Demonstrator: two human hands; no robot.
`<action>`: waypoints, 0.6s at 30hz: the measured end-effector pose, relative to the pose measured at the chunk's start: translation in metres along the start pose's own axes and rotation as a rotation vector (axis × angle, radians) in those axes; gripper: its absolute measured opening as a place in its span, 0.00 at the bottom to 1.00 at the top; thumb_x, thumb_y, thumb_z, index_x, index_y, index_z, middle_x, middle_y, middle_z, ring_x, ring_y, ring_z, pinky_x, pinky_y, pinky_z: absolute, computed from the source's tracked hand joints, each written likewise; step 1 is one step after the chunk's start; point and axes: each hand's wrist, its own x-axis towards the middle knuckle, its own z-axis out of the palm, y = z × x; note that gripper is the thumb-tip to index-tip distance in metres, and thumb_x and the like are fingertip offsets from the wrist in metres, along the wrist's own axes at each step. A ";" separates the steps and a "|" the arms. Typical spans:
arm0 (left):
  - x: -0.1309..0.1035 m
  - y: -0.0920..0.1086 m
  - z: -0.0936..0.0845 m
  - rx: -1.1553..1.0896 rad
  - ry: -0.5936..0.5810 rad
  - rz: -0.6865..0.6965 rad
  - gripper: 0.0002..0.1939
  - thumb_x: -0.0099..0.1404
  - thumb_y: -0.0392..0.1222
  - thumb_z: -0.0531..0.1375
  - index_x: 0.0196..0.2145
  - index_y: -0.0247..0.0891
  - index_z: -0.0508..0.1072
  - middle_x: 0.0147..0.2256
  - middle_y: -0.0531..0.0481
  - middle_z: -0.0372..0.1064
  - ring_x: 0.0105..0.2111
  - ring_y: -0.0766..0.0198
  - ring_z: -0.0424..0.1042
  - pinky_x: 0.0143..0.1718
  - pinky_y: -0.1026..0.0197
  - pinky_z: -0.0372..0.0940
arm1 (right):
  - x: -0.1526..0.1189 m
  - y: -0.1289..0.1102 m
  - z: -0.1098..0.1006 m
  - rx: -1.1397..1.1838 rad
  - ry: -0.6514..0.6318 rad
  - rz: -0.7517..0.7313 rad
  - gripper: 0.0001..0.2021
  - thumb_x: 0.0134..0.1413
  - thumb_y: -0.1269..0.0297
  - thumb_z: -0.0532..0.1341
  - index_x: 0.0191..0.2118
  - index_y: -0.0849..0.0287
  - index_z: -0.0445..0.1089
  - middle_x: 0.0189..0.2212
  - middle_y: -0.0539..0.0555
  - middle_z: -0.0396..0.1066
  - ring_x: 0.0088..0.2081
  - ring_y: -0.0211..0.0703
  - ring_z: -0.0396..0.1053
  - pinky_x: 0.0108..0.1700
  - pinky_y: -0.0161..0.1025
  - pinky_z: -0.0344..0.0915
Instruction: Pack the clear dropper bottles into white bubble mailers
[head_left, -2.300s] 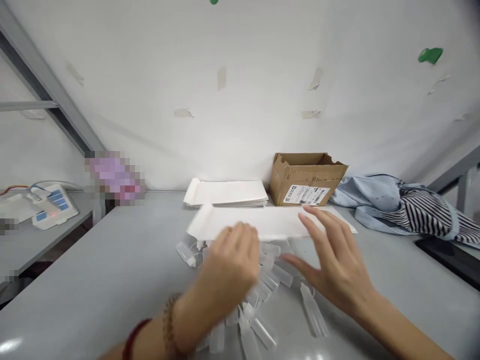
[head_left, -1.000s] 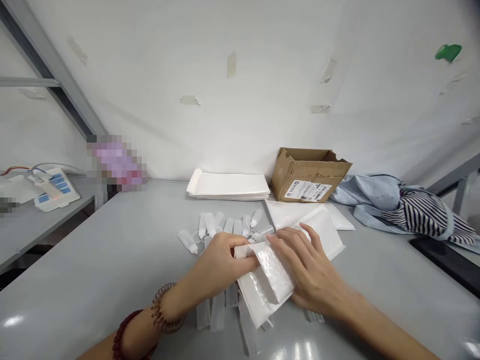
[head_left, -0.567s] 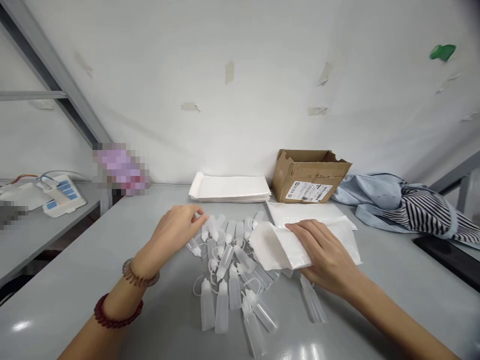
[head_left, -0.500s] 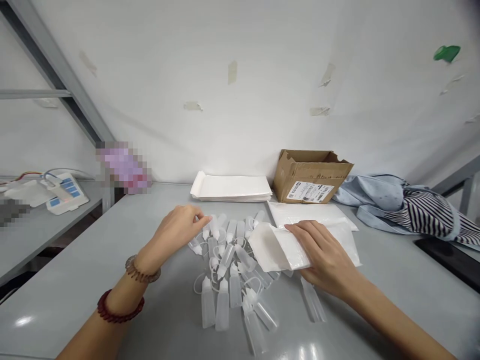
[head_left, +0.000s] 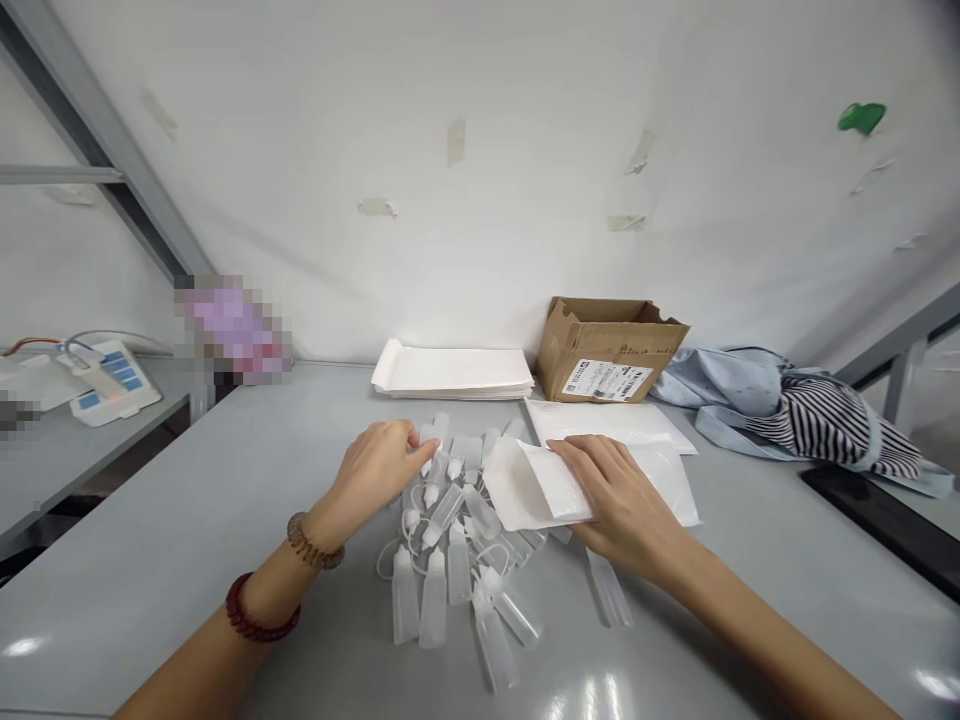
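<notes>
Many small translucent plastic bottles (head_left: pixel 433 600) with white tips and looped cap straps lie in a loose pile at the middle of the grey table. My left hand (head_left: pixel 386 460) is at the pile's back left edge, fingers pinched at a bottle; its thumb and fingertips meet near the bottle's end. A white padded envelope (head_left: pixel 555 485) is in my right hand (head_left: pixel 619 500), its open mouth and flap facing left over the pile's right side. The right thumb is hidden under the envelope. One bottle (head_left: pixel 609 590) lies below my right hand.
Behind the pile, a stack of white envelopes (head_left: pixel 454 373) lies by the wall. Right of it stands an open cardboard box (head_left: pixel 607 350), with another white envelope (head_left: pixel 652 428) in front. Blue and striped cloth (head_left: pixel 840 425) and a black object (head_left: pixel 885 520) lie far right.
My left hand has moved right, farther over the back of the pile, and now pinches a bottle. The envelope stays in my right hand. The whole view has shifted slightly.
</notes>
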 end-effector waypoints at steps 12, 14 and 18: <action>-0.033 0.028 -0.023 -0.624 -0.128 0.130 0.15 0.56 0.53 0.53 0.26 0.38 0.66 0.15 0.57 0.62 0.14 0.69 0.60 0.17 0.66 0.54 | 0.001 -0.004 0.002 0.035 -0.026 0.030 0.24 0.46 0.76 0.56 0.53 0.65 0.58 0.43 0.64 0.65 0.44 0.55 0.62 0.44 0.50 0.62; -0.040 0.035 -0.024 -0.783 -0.360 0.140 0.13 0.56 0.51 0.54 0.25 0.38 0.64 0.17 0.54 0.68 0.14 0.67 0.64 0.17 0.66 0.56 | 0.001 -0.006 0.002 0.037 -0.032 0.032 0.24 0.46 0.76 0.56 0.53 0.65 0.58 0.43 0.63 0.65 0.43 0.55 0.62 0.44 0.50 0.62; -0.044 0.043 -0.018 -0.833 -0.643 0.111 0.10 0.60 0.47 0.54 0.29 0.39 0.60 0.20 0.52 0.73 0.15 0.67 0.68 0.19 0.66 0.58 | 0.002 -0.010 0.003 0.019 -0.024 0.001 0.24 0.47 0.77 0.55 0.53 0.66 0.58 0.43 0.64 0.65 0.43 0.55 0.61 0.44 0.51 0.62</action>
